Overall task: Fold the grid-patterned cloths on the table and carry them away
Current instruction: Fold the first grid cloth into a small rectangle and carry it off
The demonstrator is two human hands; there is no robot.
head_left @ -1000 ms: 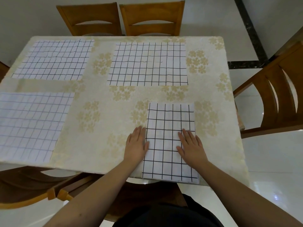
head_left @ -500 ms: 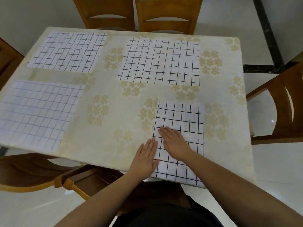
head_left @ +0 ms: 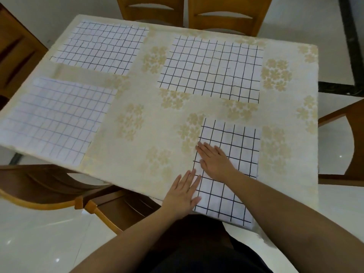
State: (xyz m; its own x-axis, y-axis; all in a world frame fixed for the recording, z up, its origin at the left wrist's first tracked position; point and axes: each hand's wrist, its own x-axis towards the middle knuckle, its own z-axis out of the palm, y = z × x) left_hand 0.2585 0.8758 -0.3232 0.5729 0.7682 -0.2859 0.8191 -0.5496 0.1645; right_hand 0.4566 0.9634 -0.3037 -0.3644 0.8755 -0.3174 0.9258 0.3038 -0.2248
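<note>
1. Watching the head view: my right hand (head_left: 215, 163) lies flat, fingers straight, pressing the folded cloth (head_left: 232, 154) at the table's (head_left: 137, 134) near right edge.
2. My left hand (head_left: 183, 196) rests flat, fingers straight, on that cloth's left border.
3. Three unfolded grid cloths lie spread: near left (head_left: 53, 123), far left (head_left: 98, 48), far right (head_left: 212, 67).

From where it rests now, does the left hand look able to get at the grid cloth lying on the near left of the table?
Probably yes. The left hand lies flat and holds nothing, and only bare tablecloth lies between it and that cloth.
</note>
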